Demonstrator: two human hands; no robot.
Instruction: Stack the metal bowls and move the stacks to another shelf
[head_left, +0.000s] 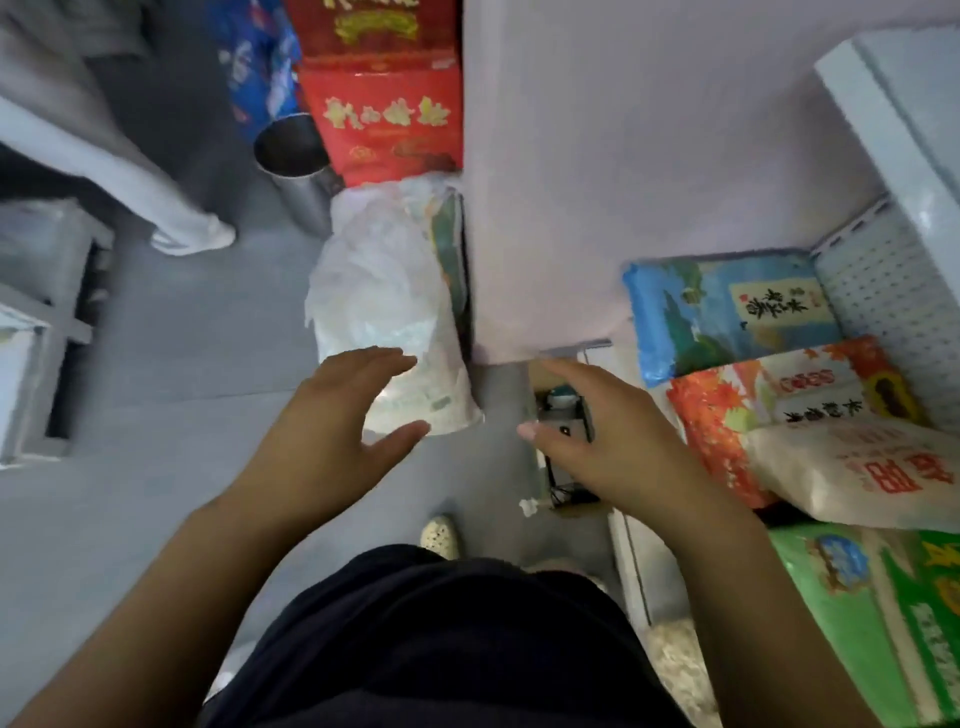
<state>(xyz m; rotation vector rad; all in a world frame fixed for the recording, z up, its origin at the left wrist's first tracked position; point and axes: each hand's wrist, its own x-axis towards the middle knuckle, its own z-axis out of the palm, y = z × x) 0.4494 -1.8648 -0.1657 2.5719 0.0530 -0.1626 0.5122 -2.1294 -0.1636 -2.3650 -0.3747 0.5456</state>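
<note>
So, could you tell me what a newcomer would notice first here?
Two open, empty hands are held out mid-frame: the left hand over a white plastic bag on the floor, the right hand by the wall corner. Colourful sacks pile on the shelf at right; red boxes stand stacked at top beside a metal bucket.

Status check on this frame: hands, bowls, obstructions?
Both open, empty: left hand, right hand. No bowls seen, only steel bucket. White bag on floor ahead.
</note>
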